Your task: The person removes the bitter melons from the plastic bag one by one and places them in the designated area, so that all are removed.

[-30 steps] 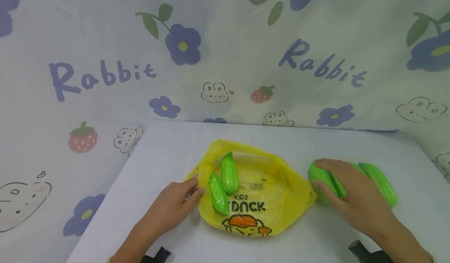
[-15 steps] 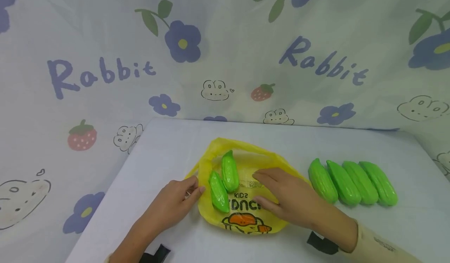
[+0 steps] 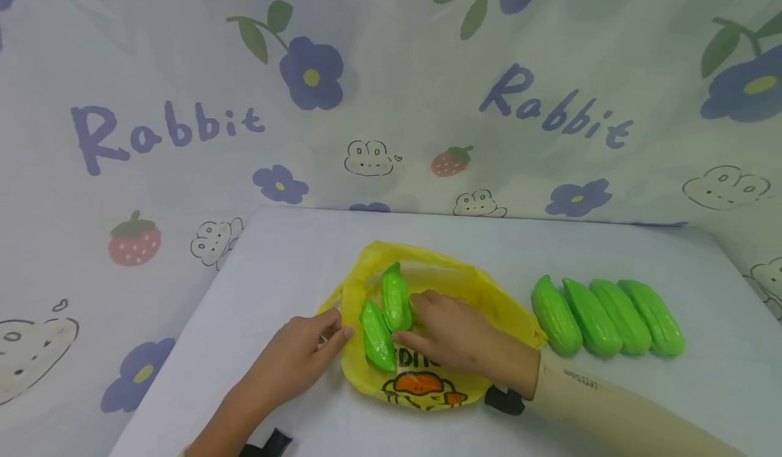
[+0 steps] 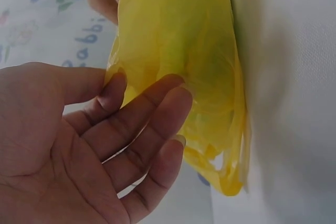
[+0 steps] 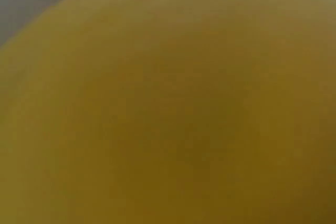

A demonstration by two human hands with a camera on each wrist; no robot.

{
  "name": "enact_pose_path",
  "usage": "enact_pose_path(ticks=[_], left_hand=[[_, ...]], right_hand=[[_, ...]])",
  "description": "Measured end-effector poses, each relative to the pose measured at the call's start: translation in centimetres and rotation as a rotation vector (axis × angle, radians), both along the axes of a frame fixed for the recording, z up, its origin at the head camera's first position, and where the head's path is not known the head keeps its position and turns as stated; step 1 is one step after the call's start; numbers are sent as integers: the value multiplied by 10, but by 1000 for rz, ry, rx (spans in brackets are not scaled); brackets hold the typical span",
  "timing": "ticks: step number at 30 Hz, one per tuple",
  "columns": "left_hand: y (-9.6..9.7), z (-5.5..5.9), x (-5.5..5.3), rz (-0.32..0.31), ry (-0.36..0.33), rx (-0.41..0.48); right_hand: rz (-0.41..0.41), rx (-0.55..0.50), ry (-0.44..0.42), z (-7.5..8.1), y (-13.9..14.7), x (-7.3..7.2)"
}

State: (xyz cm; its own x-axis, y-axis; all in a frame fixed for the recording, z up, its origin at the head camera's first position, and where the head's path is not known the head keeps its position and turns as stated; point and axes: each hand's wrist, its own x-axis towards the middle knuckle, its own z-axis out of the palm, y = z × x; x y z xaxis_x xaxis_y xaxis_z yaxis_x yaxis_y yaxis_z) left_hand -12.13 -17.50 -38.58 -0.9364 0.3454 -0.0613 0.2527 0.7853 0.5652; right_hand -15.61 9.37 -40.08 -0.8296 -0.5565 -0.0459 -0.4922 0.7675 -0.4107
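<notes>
A yellow plastic bag (image 3: 489,307) with a printed duck lies mouth-open on the white table. Its left edge is pinched between the thumb and index finger of my left hand (image 4: 121,119), the other fingers loosely bent against the plastic. Inside are two glossy green cucumber-shaped toys, an upper one (image 3: 396,294) and a lower one (image 3: 377,338). My right hand (image 3: 455,331) reaches into the bag from the right. Its fingertips are at the right side of the upper toy, with the thumb near that toy's lower end. Blurred yellow plastic fills the right wrist view.
Several more green cucumber-shaped toys (image 3: 607,318) lie side by side on the table (image 3: 702,389), right of the bag. Behind the table hangs a white curtain (image 3: 391,90) printed with flowers, rabbits and strawberries.
My right hand has left the green toys on the right and moved left into the bag, up to the upper toy. My left hand has stayed on the bag's edge.
</notes>
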Motion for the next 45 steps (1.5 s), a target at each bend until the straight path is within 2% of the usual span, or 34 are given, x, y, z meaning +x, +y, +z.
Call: enact_pose_path(ticks=[3,7,15,22,28,38,45], left_hand=[[-1,-1,0,-4,-7,6],[-1,-1,0,-7,-12,13],[-2,-2,-1,-19,16,14],[-2,-1,-2,-16,8,6],[-1,-1,-1,-18,14,6],[-2,0,-1,-15,19,5],[-3,-1,-1,10,17,-5]], right_hand=[[-13,-32,-62,-3,-5,-5],[-23,-37,-79,-6,-6,-10],[-56,-33,-35,-13,-8,-15],[-79,16,42,-13,-16,-13],[-62,57,91,-14,-16,-11],[-65,35,25,-9,-11,-10],[-56,49,-6,-6,-9,-8]])
